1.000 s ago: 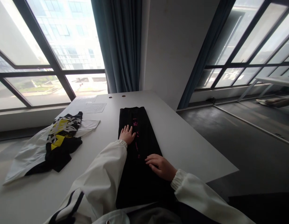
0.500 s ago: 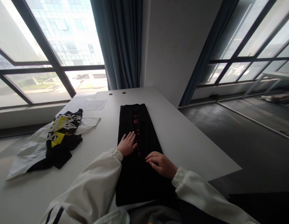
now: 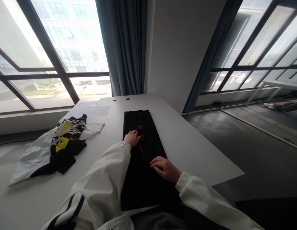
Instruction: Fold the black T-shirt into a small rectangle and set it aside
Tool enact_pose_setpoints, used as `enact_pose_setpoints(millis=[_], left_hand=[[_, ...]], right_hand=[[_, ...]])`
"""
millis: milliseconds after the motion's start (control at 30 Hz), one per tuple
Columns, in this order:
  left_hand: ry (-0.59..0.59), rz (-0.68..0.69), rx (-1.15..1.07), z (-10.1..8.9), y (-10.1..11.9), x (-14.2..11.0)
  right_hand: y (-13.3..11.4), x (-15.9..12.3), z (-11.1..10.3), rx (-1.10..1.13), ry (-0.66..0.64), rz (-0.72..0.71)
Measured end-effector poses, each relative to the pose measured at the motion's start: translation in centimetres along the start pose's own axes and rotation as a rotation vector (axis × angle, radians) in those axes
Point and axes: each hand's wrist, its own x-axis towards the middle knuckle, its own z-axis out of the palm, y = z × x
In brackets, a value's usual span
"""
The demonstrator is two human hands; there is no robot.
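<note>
A black garment with pink lettering down its middle lies folded into a long strip on the white table. I cannot tell what kind of garment it is. On its left part, beside the lettering, my left hand lies with the palm down and fingers stretched toward the far end. My right hand rests lower down at the garment's right side, fingers loosely extended over the cloth. Neither hand grips anything.
To the left lies a white, black and yellow shirt, spread unevenly. Paper sheets are at the table's far left, near two round cable holes. Behind the table are a blue curtain, a pillar and windows.
My left hand has slid farther up the black garment, away from me. My right hand stays in about the same place. The view has tilted slightly.
</note>
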Motion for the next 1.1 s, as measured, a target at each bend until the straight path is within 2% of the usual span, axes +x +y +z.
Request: enact_pose_setpoints(millis=[200,433,533,800,1100], left_hand=[[0.105,-0.013,-0.031,1.5,-0.5,-0.4],[0.149,-0.132,-0.04,2.4,-1.4,1.7],[0.161,-0.153,-0.034,2.6,-1.4,1.9],[0.161,-0.149,-0.054,2.3,-1.4,1.6],[0.156,-0.239,-0.056,1.7,-0.9,1.9]], right_hand=[[-0.2,0.1,0.0,0.017,-0.008,0.004],[-0.5,0.2,-0.2,0.033,-0.014,0.007],[-0.5,0.2,-0.3,0.035,-0.019,0.006],[-0.5,0.2,-0.2,0.04,-0.018,0.004],[-0.6,0.2,-0.4,0.04,-0.03,0.019]])
